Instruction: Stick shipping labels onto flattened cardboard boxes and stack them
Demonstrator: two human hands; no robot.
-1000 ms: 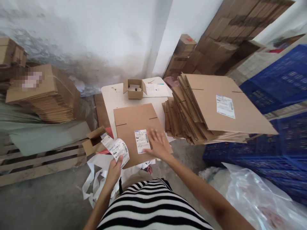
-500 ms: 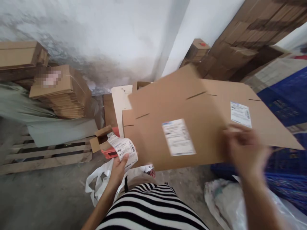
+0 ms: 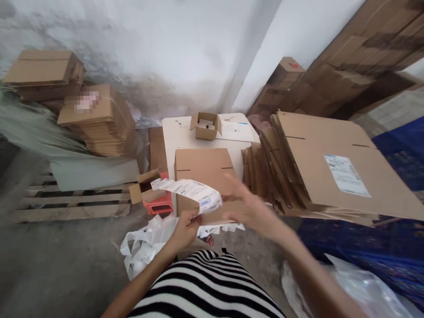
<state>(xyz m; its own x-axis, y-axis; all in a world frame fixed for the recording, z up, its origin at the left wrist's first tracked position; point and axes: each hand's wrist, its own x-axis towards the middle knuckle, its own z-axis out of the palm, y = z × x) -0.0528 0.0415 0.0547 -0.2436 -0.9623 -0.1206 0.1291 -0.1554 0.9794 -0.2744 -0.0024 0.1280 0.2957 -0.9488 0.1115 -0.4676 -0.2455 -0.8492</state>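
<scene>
- Swung back from the right since half a second ago, the right hand has let go of the brown flat cardboard carton with a white label, which now appears to lie on top of the leaning stack of folded brown cartons.
- Brought inward too, the left hand pinches one end of a long white paper strip of printed labels, thumb and fingers together on it.
- Thumb and fingers of the right hand stand apart, with nothing seen between them; motion blur hides whether a fingertip brushes the unlabelled brown flat carton beneath.
- That strip hangs over this carton, which lies on the white-topped table; its far end reaches left, in front of the small open brown box above the red plastic stool.
- A label could crease or stick askew if the curling strip touches the cardboard early; a tug from the left hand might also snag its far end on that box.
- Glossy and limp, the strip bows upward along its middle and curls down near the grip, dark print and a blue patch showing.
</scene>
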